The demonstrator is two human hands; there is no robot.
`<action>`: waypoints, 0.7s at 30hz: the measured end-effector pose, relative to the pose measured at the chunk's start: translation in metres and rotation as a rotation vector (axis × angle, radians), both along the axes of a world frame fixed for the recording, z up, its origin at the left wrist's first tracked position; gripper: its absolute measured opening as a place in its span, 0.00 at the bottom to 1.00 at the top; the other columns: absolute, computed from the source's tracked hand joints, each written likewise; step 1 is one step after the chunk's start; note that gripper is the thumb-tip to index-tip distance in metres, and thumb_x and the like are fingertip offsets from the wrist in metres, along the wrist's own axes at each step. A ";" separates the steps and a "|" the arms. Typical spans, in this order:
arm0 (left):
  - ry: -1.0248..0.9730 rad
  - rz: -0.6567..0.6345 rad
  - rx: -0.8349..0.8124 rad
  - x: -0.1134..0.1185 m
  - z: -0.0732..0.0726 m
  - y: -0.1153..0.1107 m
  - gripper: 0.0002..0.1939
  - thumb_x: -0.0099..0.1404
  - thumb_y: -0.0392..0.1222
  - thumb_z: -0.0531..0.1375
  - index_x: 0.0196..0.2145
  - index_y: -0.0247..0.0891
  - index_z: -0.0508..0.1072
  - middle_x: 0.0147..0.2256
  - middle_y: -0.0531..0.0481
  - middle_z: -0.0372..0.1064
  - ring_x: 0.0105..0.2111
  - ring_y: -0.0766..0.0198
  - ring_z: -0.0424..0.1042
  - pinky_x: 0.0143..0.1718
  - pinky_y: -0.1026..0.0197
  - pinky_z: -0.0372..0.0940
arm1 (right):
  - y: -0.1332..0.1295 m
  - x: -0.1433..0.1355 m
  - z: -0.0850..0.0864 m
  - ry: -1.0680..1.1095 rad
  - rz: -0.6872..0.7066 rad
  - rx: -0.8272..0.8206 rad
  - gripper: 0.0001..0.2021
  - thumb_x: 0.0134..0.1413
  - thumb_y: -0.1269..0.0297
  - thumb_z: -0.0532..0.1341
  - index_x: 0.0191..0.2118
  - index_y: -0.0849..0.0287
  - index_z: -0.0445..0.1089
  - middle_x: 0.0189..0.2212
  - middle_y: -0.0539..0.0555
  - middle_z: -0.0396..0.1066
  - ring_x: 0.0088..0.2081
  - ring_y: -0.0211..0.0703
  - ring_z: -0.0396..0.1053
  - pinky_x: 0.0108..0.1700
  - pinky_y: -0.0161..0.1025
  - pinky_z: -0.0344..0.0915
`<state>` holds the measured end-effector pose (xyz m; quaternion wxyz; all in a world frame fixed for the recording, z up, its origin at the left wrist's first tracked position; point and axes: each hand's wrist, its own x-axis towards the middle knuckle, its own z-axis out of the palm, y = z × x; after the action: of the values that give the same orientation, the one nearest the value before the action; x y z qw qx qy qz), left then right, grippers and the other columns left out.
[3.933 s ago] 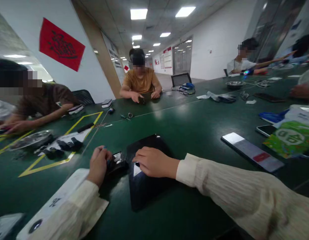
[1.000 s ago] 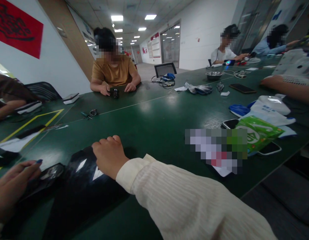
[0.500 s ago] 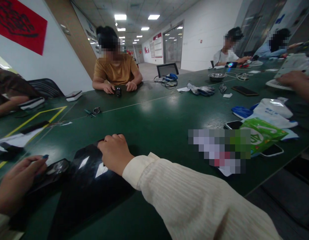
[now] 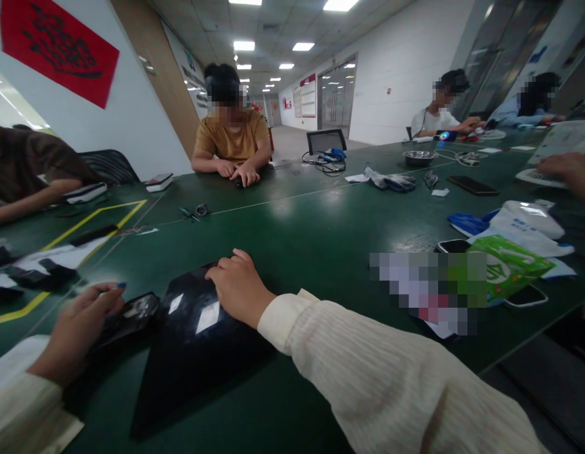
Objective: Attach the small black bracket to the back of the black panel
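Note:
A glossy black flat panel (image 4: 188, 353) lies on the green table (image 4: 302, 233), with bright reflections on its surface. My right hand (image 4: 239, 287) rests on the panel's far right edge, its fingers curled over that edge. To the left, my left hand (image 4: 87, 328) is closed in a pinch around a small blue-tipped item (image 4: 121, 285); most of that item is hidden by the fingers. Just beside my left hand sits an open black case (image 4: 139, 314) with something shiny inside, next to the panel's left edge.
Across the table a person (image 4: 231, 139) handles a small black object. Pliers (image 4: 189, 214), gloves (image 4: 389, 180), a metal bowl (image 4: 419, 157) and a green packet (image 4: 514, 265) lie around. Black parts (image 4: 56, 268) are at left. Another person's hand (image 4: 569, 170) is at right.
The view has shifted, so the scene appears farther right. Both my hands keep about the same places beside the panel. The person opposite has brought both hands together over the black object.

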<state>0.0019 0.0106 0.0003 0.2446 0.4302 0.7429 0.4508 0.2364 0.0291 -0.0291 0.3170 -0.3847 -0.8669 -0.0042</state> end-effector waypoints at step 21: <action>-0.321 -0.131 0.380 -0.022 -0.020 -0.011 0.12 0.50 0.45 0.59 0.29 0.39 0.60 0.13 0.63 0.50 0.14 0.72 0.50 0.16 0.70 0.46 | -0.010 -0.008 -0.002 0.275 0.125 -0.267 0.10 0.52 0.76 0.56 0.39 0.60 0.72 0.33 0.52 0.71 0.35 0.38 0.67 0.42 0.37 0.62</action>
<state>-0.0201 0.0001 -0.0199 0.3026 0.4386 0.5672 0.6280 0.2288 0.0188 -0.0308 0.3782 -0.3656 -0.8306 0.1828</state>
